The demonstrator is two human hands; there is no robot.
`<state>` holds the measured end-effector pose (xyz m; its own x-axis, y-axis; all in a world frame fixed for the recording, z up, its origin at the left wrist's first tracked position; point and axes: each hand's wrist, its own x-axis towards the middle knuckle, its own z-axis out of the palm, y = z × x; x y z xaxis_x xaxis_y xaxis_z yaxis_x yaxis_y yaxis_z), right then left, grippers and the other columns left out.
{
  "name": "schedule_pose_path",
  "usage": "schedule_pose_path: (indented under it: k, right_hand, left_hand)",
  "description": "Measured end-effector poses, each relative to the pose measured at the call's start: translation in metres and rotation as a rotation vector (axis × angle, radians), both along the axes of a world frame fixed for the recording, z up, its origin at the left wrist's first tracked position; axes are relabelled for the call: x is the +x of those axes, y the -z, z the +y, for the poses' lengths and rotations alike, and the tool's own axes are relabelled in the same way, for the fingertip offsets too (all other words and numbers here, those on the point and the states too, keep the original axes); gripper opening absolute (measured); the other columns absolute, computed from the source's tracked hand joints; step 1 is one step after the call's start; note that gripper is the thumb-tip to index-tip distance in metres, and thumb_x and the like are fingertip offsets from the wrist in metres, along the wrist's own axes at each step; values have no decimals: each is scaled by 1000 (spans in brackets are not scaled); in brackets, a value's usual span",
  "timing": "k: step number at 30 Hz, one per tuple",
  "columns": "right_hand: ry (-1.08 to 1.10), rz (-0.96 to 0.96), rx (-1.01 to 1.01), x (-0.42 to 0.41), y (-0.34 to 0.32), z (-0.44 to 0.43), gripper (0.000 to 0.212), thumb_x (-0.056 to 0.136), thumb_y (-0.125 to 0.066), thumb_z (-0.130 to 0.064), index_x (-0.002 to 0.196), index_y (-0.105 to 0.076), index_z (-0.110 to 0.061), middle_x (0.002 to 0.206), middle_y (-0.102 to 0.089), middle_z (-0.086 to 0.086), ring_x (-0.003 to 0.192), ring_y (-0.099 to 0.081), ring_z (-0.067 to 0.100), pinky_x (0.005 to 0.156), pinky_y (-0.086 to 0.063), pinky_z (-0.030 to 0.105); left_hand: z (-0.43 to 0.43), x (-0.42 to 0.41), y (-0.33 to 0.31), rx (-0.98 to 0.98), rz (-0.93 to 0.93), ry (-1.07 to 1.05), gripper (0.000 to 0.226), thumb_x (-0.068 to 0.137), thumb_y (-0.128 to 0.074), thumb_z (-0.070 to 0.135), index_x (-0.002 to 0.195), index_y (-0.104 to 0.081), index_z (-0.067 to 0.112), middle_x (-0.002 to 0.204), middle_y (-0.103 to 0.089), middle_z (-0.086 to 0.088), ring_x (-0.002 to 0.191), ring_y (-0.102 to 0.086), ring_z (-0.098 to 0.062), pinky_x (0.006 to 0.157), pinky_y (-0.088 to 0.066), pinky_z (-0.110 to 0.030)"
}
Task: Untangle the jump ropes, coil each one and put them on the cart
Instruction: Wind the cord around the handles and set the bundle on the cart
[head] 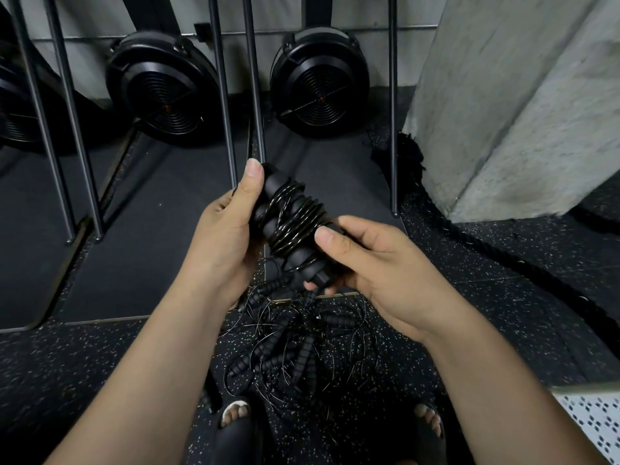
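Room: a gym floor (503,297) of black rubber with white specks, with dark mats (151,229) laid on its far part up to the wall.
Background: two round black fan housings (161,92) (320,82) stand against the wall, with thin metal legs (221,95) coming down onto the mats in front of them.
Pillar: a grey concrete pillar (520,95) stands on the floor at the far right, and a thick black rope (436,209) runs along its foot.
Coiled jump rope (292,226): black ridged handles held together, with thin cable wound round them in tight turns. It is held tilted in the air above the near edge of the mat.
Left hand (221,236): grips the upper end of the bundle, thumb up along the handle tip.
Right hand (379,266): holds the lower end, fingers curled beneath and thumb pressed on the cable turns.
Tangled ropes (302,347): a heap of black handles and looping cables lies on the speckled floor just near the mat's edge, between the person's two sandalled feet (235,417) (427,421).
Near right corner: a white perforated surface (590,421), only partly in view.
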<state>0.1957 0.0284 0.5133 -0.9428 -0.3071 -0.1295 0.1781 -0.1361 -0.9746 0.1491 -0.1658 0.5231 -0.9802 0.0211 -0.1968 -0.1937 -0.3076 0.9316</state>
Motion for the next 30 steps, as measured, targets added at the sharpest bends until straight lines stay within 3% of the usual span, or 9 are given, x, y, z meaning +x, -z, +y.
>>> schedule_pose_path:
  k: [3,5,9,14,17,21,23,26,30]
  right_hand:
    - [-62,-105,-138,1,-1,-1,41,107,-59,-26,129,-64,9,105,-75,21,86,-74,29,64,-55,26]
    - [-66,-127,-117,0,1,-3,41,107,-60,-26,129,-64,8,106,-76,19,88,-75,29,66,-57,26]
    - [66,-49,126,0,12,-8,29,105,-68,-26,118,-71,-1,107,-80,15,91,-79,27,72,-62,30]
    - [137,65,416,4,25,-9,25,102,-73,-43,104,-72,-18,97,-82,0,82,-82,23,80,-65,58]
    - [120,62,403,5,28,-9,28,100,-72,-49,102,-72,-21,97,-82,-2,83,-82,25,83,-63,62]
    - [146,20,312,7,22,-7,29,99,-76,-39,108,-72,-12,96,-82,4,87,-82,24,84,-66,54]
    - [166,-27,272,7,18,-9,35,97,-79,-32,117,-62,-8,99,-82,5,88,-82,23,81,-67,45]
    - [167,-103,219,7,11,-7,48,96,-81,-25,127,-47,-12,104,-83,5,91,-82,22,81,-68,40]
    - [198,-128,160,20,-5,16,47,95,-81,-24,128,-52,-8,108,-81,12,99,-81,27,84,-67,46]
  left_hand:
    - [0,0,-1,39,7,-5,39,90,-68,60,84,-74,22,90,-71,-8,87,-66,-28,84,-63,-36]
    - [1,1,1,-6,17,-49,40,94,-67,58,85,-74,20,89,-75,-8,84,-71,-24,85,-63,-37]
    - [1,-2,14,-384,124,-179,46,99,-63,62,91,-77,19,91,-80,-2,84,-74,-14,85,-60,-36]
    - [-4,-6,24,-615,206,-175,40,101,-63,59,90,-79,24,78,-77,2,72,-67,-9,74,-55,-36]
    - [-3,-7,24,-565,167,-137,39,101,-65,58,91,-80,24,79,-78,3,70,-69,-7,71,-53,-31]
    - [-2,-7,25,-546,95,-86,46,99,-61,65,93,-80,23,82,-79,0,71,-71,-7,68,-55,-22]
    - [-1,-7,28,-519,87,-59,47,98,-58,71,105,-79,29,98,-81,1,90,-77,-15,86,-62,-34]
    - [10,-1,25,-379,82,-44,63,88,-64,78,141,-57,45,136,-69,13,125,-67,-9,112,-51,-44]
    - [32,32,20,-123,88,7,71,80,-85,62,140,-53,41,142,-65,1,134,-63,-22,117,-47,-53]
